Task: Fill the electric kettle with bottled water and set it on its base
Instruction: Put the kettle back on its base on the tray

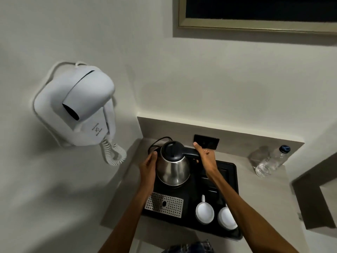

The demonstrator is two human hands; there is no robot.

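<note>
A steel electric kettle (172, 168) with a black lid, shut, stands at the back left of a black tray (235, 181); its base is hidden beneath it. My right hand (205, 155) is wrapped around the kettle's black handle. My left hand (148, 167) rests flat against the kettle's left side. A clear plastic water bottle (271, 161) with a dark blue cap stands on the counter to the right, against the wall, apart from both hands. A black cord (158, 141) loops behind the kettle.
Two white cups (204, 212) sit upside down at the tray's front right, beside a perforated metal plate (164, 204). A black wall socket (207, 141) is behind the kettle. A white wall hair dryer (80, 106) hangs at the left. A counter edge drops at the right.
</note>
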